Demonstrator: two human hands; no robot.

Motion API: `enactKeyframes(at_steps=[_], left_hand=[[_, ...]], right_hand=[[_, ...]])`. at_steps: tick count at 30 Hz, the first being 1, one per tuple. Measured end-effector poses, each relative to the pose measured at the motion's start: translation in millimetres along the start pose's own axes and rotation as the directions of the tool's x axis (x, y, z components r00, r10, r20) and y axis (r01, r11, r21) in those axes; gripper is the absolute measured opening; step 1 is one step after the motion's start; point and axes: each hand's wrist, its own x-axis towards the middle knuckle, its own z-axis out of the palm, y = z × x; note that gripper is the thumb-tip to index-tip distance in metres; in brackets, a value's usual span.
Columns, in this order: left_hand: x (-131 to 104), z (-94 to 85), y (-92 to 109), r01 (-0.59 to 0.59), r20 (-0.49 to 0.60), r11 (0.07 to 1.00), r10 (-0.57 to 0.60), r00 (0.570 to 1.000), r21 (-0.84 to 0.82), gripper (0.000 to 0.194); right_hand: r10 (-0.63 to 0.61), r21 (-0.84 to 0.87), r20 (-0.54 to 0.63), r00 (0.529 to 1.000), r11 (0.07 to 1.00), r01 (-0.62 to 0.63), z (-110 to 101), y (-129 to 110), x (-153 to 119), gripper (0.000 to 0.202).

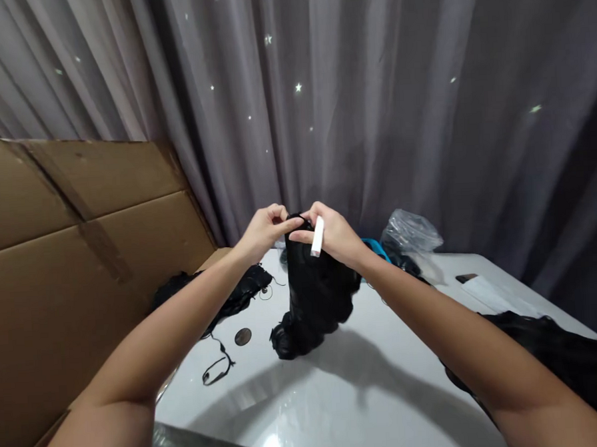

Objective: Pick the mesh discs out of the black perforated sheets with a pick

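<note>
The person's left hand [265, 235] pinches the top edge of a black hair bundle [314, 286] between thumb and forefinger; the right hand [333, 234] grips a white stick [318, 236], its fingertips at the same edge, though I cannot tell whether they pinch it. The bundle hangs below both hands, over the white table [387, 385], with a dark disc [243, 336] and a black cord [229, 358] to its left. Farther out, a clear plastic bag [411, 231] sits at the back right, and brown cardboard [103, 227] stands at the left before a grey curtain [363, 113].
</note>
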Motion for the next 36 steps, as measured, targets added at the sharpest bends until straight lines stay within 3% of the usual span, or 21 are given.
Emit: enactKeyframes(at_steps=[2,5,6,9,15,17,20,24,26,27,29,31,33,36], left_hand=[[-2,18.2,-6,0.06,0.038,0.995,-0.057,0.998,-0.081,0.049],[-4,36.7,-16,0.143,0.188,0.978,-0.113,0.976,-0.153,0.047],[-4,40.5,-19,0.165,0.295,0.974,-0.114,0.949,-0.154,0.047],[-4,45.1,-33,0.168,0.581,0.981,-0.083,0.81,-0.094,0.042],[-35,41.7,-71,0.187,0.721,0.981,-0.089,0.687,-0.056,0.025],[-54,48.6,-83,0.203,0.723,0.976,-0.084,0.686,-0.079,0.027],[-77,74.8,-95,0.247,0.698,0.962,-0.097,0.709,-0.117,0.034],[-95,114.8,-100,0.302,0.646,0.944,-0.149,0.749,-0.132,0.036],[-101,115.0,-100,0.315,0.587,0.942,-0.192,0.787,-0.113,0.043],[-105,106.3,-100,0.317,0.542,0.943,-0.218,0.812,-0.096,0.047],[-112,70.1,-99,0.321,0.412,0.946,-0.279,0.868,-0.035,0.052],[-119,14.0,-96,0.339,0.245,0.938,-0.345,0.906,0.067,0.054],[-126,-51.0,-90,0.385,0.076,0.904,-0.404,0.912,0.188,0.054],[-128,-140.8,-75,0.421,-0.143,0.828,-0.397,0.907,0.37,0.052]], right_hand=[[0.028,-0.119,0.012,1.0,0.993,-0.026,-9,2,5,0.06],[0.063,-0.062,0.022,0.998,0.996,-0.061,-32,3,2,0.062],[0.073,-0.024,0.011,0.997,0.997,-0.073,-41,1,0,0.062],[0.076,0.015,-0.064,0.995,0.997,-0.075,-68,-5,-10,0.062],[0.101,0.102,-0.242,0.965,0.992,-0.078,-114,-7,-32,0.062],[0.13,0.147,-0.249,0.96,0.985,-0.095,-122,-6,-36,0.061],[0.151,0.221,-0.215,0.965,0.97,-0.102,-118,-8,-31,0.058],[0.109,0.311,-0.106,0.988,0.948,-0.072,-77,-21,-6,0.058],[0.062,0.338,-0.058,0.996,0.941,-0.039,-49,-28,14,0.06],[0.036,0.352,-0.042,0.998,0.936,-0.019,-35,-30,25,0.06],[-0.011,0.382,-0.037,0.999,0.924,0.025,-10,-30,48,0.06],[-0.047,0.385,-0.089,0.995,0.92,0.078,10,-23,70,0.058],[-0.057,0.31,-0.157,0.986,0.945,0.104,29,-9,88,0.055],[-0.004,0.144,-0.122,0.992,0.989,0.021,57,18,98,0.051]])
